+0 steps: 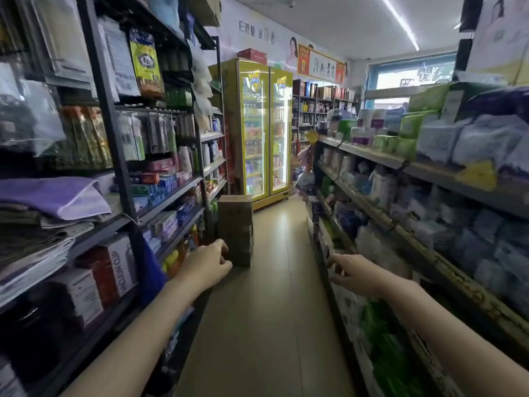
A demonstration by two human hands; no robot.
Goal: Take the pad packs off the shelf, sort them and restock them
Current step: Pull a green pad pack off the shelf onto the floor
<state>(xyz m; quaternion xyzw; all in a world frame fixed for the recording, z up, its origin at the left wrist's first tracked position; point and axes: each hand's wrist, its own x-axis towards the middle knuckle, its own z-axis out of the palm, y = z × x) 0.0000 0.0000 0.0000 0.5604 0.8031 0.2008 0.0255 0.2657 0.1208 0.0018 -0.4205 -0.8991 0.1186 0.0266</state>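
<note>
Narrow shop aisle floor [269, 282] of tan tile is seen running between two shelving units toward a yellow double-door drinks fridge [259, 130] at the far end, under a ceiling strip light [399, 21]. A stack of brown cardboard boxes [235, 229] is stood on the floor beside the left-hand dark metal rack [113, 116], where toothpaste boxes [160, 181], folded purple cloth [54, 196] and a white carton printed "VACUUM CUP" [121, 265] are kept. Chinese characters are shown on a red-bordered banner [320, 65] above the far shelves; they cannot be read clearly. Pale blue and white pad packs [446, 213] are ranged on the middle tiers of the right-hand shelf [380, 222], green packs [406, 138] above. The left hand [207, 263] is held in the air with fingers loosely curled, nothing in it. The right hand [355, 270] is stretched toward the lower shelf edge, fingers relaxed; whether anything is touched cannot be told.
</note>
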